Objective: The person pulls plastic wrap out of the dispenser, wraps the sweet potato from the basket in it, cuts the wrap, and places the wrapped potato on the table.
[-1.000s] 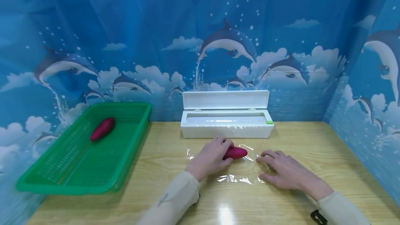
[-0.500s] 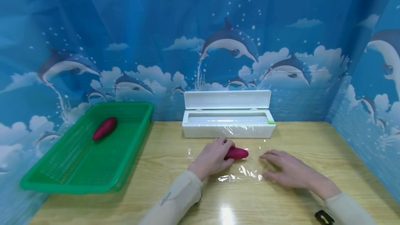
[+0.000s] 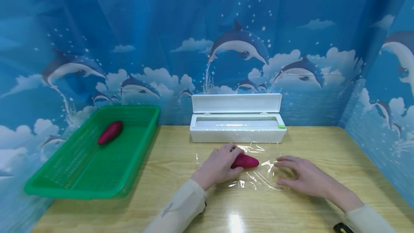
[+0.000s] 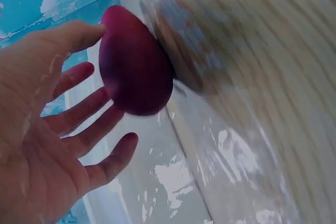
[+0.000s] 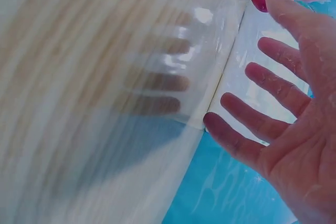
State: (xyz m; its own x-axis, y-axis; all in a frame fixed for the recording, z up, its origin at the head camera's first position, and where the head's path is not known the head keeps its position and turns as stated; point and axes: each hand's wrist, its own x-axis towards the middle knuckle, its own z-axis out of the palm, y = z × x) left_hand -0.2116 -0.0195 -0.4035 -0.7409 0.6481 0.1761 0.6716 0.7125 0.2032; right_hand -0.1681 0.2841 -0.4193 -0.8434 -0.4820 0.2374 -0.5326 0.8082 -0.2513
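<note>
My left hand [image 3: 220, 164] holds a purplish-red sweet potato [image 3: 248, 161] on a sheet of clear cling film [image 3: 254, 179]. In the left wrist view, the thumb and curled fingers touch the sides of the sweet potato [image 4: 136, 69], and shiny film [image 4: 231, 153] lies beneath it. My right hand [image 3: 304, 176] hovers beside the film's right part, fingers spread and relaxed. Seen in the right wrist view, the right hand [image 5: 294, 114] has nothing between its fingers. Whether its fingertips touch the film cannot be told.
Behind the hands stands a white cling film box [image 3: 237, 136] with its lid raised and a roll inside. A green basket [image 3: 118, 191] at the left holds another sweet potato [image 3: 110, 132]. A blue dolphin curtain [image 3: 207, 28] borders the wooden table [image 3: 181, 139] behind and at right.
My right hand has shifted slightly to the right, away from the sweet potato. Creases and glints in the film have changed. The left hand keeps its hold; the view has shifted a little.
</note>
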